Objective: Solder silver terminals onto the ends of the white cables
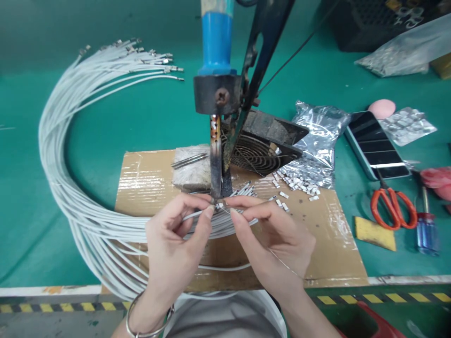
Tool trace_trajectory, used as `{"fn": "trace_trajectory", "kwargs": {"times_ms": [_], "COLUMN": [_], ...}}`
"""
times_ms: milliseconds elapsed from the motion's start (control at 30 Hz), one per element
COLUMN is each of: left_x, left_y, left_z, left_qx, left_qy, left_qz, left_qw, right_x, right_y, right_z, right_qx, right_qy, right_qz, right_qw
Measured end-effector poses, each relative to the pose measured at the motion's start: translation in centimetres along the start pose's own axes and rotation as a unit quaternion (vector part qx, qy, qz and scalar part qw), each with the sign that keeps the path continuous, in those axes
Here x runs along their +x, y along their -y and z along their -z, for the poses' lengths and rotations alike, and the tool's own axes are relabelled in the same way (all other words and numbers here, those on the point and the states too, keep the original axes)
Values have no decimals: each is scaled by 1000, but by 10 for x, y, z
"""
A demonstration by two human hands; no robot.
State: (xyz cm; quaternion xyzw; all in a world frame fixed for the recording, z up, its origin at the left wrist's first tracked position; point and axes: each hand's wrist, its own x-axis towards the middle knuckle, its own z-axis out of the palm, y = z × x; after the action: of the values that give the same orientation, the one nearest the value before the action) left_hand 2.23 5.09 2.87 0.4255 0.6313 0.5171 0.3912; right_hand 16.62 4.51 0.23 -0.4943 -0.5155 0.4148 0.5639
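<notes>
My left hand [178,246] pinches the end of a white cable [192,216] between thumb and fingers. A small metal connector [219,205] sits at that end, just under the tip of a blue-handled soldering iron [216,42], which hangs tip-down in a black clamp. My right hand [278,239] is closed at the fingertips on a thin silvery solder wire [284,264], whose tail runs across the palm. Its fingertips are close to the connector; whether they also touch it cannot be made out. A thick bundle of white cables [52,141] curves from the left and passes beneath both hands.
Cardboard [141,178] covers the work area. Behind the iron stand a black fan [260,145] and a whitish block [192,166]. Loose small connectors [299,183] lie by a plastic bag [317,136]. Rightward are a phone [378,145], orange-handled scissors [392,209] and a screwdriver [427,234].
</notes>
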Motion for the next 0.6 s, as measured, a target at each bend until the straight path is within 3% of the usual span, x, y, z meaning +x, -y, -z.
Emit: {"fn": "trace_trajectory", "kwargs": {"times_ms": [600], "left_x": [-2], "left_y": [-1], "left_z": [0], "left_qx": [7], "left_qy": [0], "left_qz": [0], "left_qw": [1000], "right_x": [-1], "right_y": [2], "right_z": [-1], "right_qx": [9], "right_qy": [1], "right_qz": [10], "right_qw": [1000]}}
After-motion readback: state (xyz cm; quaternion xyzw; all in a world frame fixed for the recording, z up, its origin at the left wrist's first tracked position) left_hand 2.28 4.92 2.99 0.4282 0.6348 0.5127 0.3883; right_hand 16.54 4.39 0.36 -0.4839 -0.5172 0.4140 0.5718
